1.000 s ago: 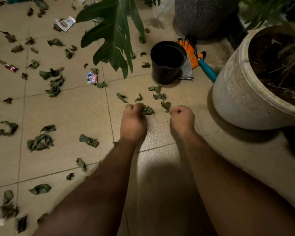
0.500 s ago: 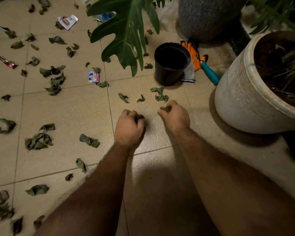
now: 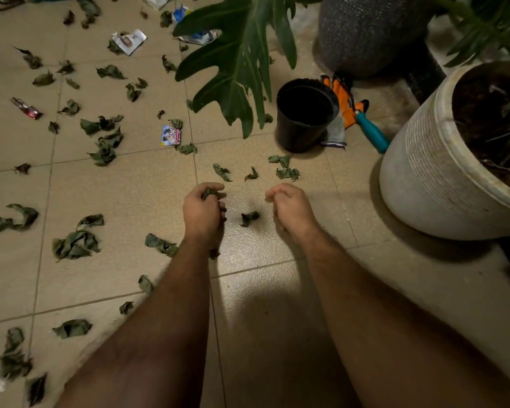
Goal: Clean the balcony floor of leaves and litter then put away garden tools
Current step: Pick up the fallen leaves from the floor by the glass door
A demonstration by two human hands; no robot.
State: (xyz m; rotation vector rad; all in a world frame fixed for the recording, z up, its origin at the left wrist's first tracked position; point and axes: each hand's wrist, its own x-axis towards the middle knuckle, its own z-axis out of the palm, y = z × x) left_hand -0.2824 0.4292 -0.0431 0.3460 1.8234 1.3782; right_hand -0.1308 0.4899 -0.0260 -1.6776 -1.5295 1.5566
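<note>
Left hand (image 3: 204,212): fingers curled round wad of dry leaves (image 3: 210,194), held as gathered bundle, likely to save trips.
Right hand (image 3: 287,205): fingers curled; whether it holds anything, cannot tell.
Large white planter (image 3: 424,172): right, stands on floor (image 3: 147,187).
Black pot (image 3: 305,114): beyond hands, mouth up, likely bin for leaves.
Garden tool (image 3: 371,132), orange glove (image 3: 340,92): behind pot, not yet put away.
Wrapper (image 3: 171,136), loose leaf (image 3: 249,217): on floor, leaf between hands.

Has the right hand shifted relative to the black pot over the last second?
Yes. The right hand has drawn back from the black pot, toward the person; a leaf cluster on the floor now shows between them.
</note>
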